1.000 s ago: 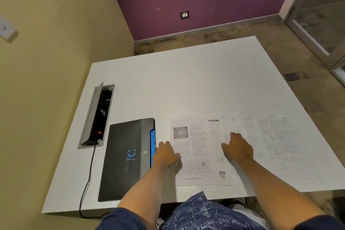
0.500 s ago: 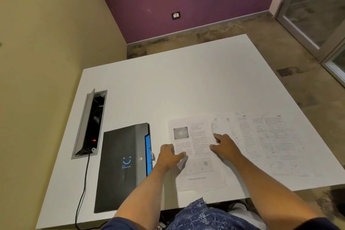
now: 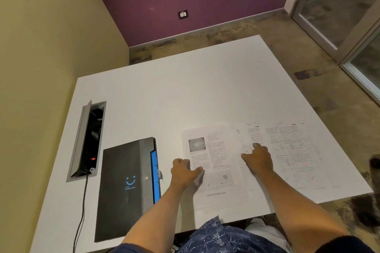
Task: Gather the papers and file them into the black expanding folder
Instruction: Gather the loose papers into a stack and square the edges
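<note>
- Gathering has barely started, I judge: the papers (image 3: 257, 160) lie spread flat across the near side of the white table (image 3: 185, 92), several sheets overlapping, and none is filed.
- Shut and flat, the black expanding folder (image 3: 123, 187) lies left of the papers, its blue edge toward them; it must be opened before anything goes in.
- Resting on the leftmost printed sheet's edge, the left hand (image 3: 184, 171) has its fingers curled loosely, thumb on the paper; whether it pinches the sheet is unclear.
- Pressing the middle sheets, the right hand (image 3: 258, 157) shows bent fingers grasping nothing.
</note>
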Action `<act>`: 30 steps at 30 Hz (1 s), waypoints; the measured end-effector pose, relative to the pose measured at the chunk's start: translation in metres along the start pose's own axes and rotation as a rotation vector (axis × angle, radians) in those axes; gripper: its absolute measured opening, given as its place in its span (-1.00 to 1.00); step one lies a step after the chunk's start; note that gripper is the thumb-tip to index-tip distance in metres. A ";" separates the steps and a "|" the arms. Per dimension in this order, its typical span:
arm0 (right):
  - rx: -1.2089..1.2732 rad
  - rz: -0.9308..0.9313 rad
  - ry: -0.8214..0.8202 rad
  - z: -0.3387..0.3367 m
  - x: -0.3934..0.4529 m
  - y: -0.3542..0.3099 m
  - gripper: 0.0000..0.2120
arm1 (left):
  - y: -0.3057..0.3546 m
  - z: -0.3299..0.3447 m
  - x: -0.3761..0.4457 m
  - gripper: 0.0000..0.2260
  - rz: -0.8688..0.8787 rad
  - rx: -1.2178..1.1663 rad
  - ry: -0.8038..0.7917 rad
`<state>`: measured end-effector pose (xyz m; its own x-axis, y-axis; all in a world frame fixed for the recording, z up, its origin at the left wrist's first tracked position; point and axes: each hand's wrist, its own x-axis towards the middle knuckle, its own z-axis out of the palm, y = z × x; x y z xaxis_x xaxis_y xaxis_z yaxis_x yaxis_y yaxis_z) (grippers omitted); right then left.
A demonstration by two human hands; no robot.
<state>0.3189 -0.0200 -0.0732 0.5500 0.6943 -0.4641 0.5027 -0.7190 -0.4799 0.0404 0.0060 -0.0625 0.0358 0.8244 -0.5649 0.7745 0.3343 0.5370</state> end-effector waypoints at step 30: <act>-0.042 -0.001 0.070 0.001 0.005 -0.009 -0.30 | 0.012 -0.012 -0.003 -0.80 0.109 -0.149 -0.140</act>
<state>0.3164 -0.0098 -0.0715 0.5941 0.6924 -0.4094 0.5302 -0.7198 -0.4480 0.0420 0.0131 -0.0462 0.2096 0.7912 -0.5745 0.6597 0.3192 0.6803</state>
